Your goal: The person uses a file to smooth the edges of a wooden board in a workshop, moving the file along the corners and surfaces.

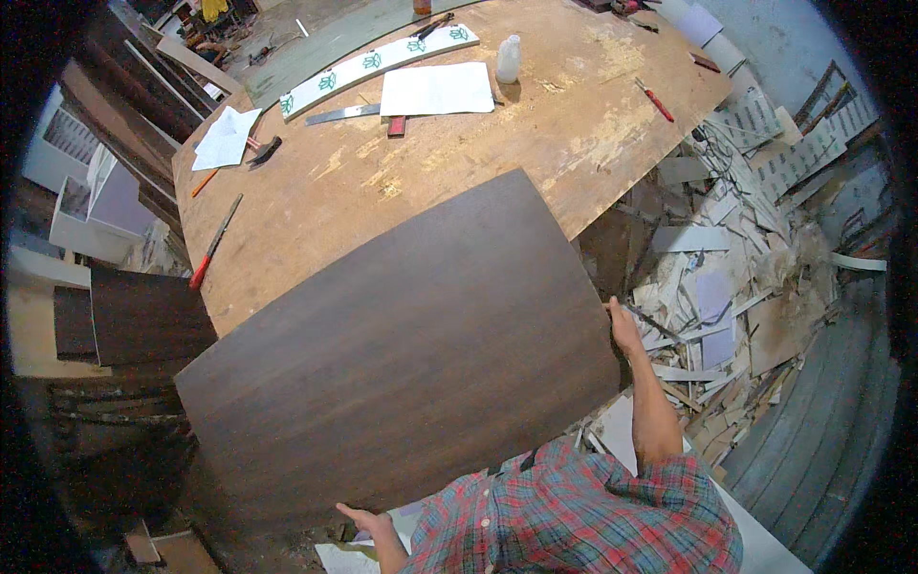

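Observation:
A large dark brown wood-grain board [402, 354] fills the middle of the view, slanting from the worktable toward my body. Its far part overlaps the table's near edge. My right hand [626, 330] grips the board's right edge, fingers mostly hidden beneath it. At the near edge, my left hand [371, 524] holds the board from below, one digit stretched along the rim and the other fingers out of sight.
On the wooden worktable [287, 258] lie a red-handled file [215, 241], a hammer [265, 153], paper sheets [438, 89], a steel ruler [342, 115], a plastic bottle [509, 59] and a red-handled tool [655, 100]. Offcuts [703, 297] litter the floor at right. Dark boards [153, 320] stand at left.

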Action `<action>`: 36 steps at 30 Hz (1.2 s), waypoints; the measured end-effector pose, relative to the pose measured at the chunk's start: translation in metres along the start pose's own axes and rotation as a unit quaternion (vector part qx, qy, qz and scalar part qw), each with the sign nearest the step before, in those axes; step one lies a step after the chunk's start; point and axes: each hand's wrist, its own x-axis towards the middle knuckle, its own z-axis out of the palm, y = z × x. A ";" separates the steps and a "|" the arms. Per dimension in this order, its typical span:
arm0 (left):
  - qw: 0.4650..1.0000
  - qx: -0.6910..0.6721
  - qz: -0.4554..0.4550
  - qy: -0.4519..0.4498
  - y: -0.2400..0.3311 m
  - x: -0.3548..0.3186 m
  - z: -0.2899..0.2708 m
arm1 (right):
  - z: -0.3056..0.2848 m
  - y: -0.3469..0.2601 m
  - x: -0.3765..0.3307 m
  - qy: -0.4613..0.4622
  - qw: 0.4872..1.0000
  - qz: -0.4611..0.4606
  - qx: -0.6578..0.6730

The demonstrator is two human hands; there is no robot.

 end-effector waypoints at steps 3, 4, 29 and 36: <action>0.992 -0.014 0.028 0.120 0.001 0.046 -0.015 | 0.022 -0.037 0.008 -0.025 0.999 -0.036 -0.031; 0.994 -0.028 0.032 0.105 0.000 0.043 -0.012 | 0.020 -0.052 0.007 -0.031 0.996 -0.055 -0.066; 0.960 -0.274 0.038 -0.044 -0.007 -0.010 0.050 | 0.017 -0.092 0.093 -0.092 0.989 -0.071 -0.094; 0.966 -0.212 -0.009 0.150 -0.007 -0.022 0.073 | 0.024 -0.103 0.091 -0.042 0.979 -0.153 -0.127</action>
